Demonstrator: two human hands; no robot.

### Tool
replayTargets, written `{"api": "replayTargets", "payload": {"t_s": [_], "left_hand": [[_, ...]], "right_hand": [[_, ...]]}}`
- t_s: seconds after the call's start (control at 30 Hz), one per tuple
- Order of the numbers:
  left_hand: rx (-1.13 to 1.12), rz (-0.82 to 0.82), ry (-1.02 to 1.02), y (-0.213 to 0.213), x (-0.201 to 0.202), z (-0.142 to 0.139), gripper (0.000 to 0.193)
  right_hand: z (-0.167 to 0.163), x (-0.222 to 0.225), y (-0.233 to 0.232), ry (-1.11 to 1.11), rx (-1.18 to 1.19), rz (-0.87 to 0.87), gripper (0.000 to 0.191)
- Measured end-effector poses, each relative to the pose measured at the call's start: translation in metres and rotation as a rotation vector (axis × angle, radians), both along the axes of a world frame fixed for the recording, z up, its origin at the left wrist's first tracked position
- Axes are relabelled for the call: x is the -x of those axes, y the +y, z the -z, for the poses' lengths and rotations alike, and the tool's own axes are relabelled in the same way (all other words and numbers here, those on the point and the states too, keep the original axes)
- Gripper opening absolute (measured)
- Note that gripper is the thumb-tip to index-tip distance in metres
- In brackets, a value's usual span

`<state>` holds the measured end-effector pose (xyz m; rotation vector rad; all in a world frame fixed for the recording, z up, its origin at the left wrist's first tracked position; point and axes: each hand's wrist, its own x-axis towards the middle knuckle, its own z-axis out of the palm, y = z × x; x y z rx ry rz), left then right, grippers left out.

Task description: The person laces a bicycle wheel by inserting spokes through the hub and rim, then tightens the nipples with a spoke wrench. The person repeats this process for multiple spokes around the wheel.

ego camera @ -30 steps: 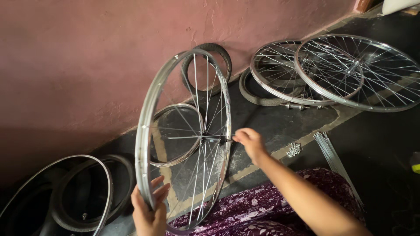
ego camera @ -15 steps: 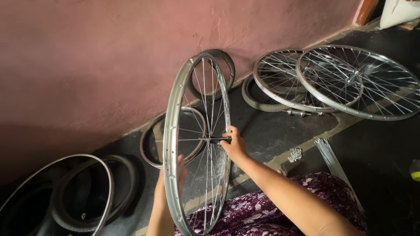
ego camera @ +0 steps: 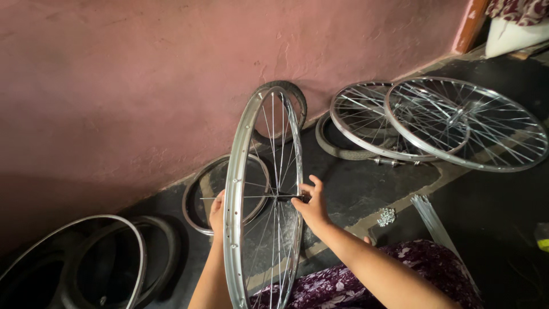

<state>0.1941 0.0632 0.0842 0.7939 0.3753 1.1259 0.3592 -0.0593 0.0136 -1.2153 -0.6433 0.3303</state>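
Observation:
A spoked silver bicycle wheel (ego camera: 235, 189) stands upright on edge in front of me, seen nearly edge-on. My right hand (ego camera: 311, 205) pinches the hub axle at the wheel's centre from the right side. My left hand (ego camera: 217, 210) reaches in from the left side, fingers at the hub end behind the rim, partly hidden by rim and spokes. Both forearms come up from the bottom of the view, above a purple patterned cloth (ego camera: 400, 269) on my lap.
A pink wall (ego camera: 143, 86) runs along the dark floor. Two spoked wheels (ego camera: 457, 123) lie flat at the right over a tyre (ego camera: 337, 146). A bare rim (ego camera: 197, 197), another tyre (ego camera: 291, 97) and more rims and tyres (ego camera: 86, 257) rest by the wall. Small nipples (ego camera: 387, 216) and loose spokes (ego camera: 429, 217) lie on the floor.
The wheel has turned from angled to nearly edge-on and shifted right. My left hand left the lower rim and rose to the hub. My right hand stayed on the axle.

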Motion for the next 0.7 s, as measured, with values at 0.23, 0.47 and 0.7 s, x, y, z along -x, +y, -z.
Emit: {"api": "replayTargets", "payload": {"t_s": [0.23, 0.47, 0.7], "left_hand": [[-0.048, -0.435, -0.048, 0.007, 0.001, -0.002, 0.016], [-0.990, -0.638, 0.582, -0.027, 0.002, -0.058, 0.018], [-1.244, -0.981, 1.309, -0.039, -0.029, -0.118, 0.058]], "right_hand": [[0.001, 0.006, 0.004, -0.183, 0.045, 0.099, 0.064], [-0.006, 0.009, -0.002, -0.083, 0.272, 0.009, 0.031], [-0.011, 0.010, -0.005, -0.260, 0.245, 0.082, 0.029]]}}
